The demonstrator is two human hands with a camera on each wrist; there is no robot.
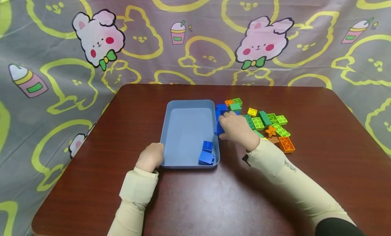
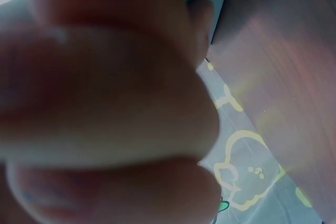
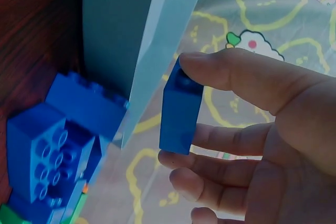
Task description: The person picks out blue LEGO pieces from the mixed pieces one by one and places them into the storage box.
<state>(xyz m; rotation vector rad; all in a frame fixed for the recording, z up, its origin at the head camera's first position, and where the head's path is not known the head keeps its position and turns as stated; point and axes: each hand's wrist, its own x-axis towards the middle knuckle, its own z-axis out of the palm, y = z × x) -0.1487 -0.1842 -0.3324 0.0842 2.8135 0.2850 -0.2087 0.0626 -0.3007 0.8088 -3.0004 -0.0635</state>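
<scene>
Pinched between the thumb and fingers of my right hand [image 1: 238, 129] is a blue toy brick [image 3: 181, 114], held just beyond the right rim of the blue-grey tray [image 1: 189, 127]. More blue bricks [image 3: 39, 150] lie close by, against the tray's outer side. My left hand [image 1: 151, 157] grips the tray's left rim near its front corner; its curled fingers [image 2: 105, 93] fill most of the left wrist view. Two blue pieces sit inside the tray at the front right: a small studded brick [image 1: 207, 146] and a larger block [image 1: 206, 158] tipped on its side.
Right of the tray spreads a loose pile with green bricks [image 1: 258, 123], a yellow brick [image 1: 252, 112], an orange brick [image 1: 286, 144] and an orange flower piece [image 1: 270, 131]. The brown table [image 1: 122, 127] runs back to a patterned cloth [image 1: 207, 35].
</scene>
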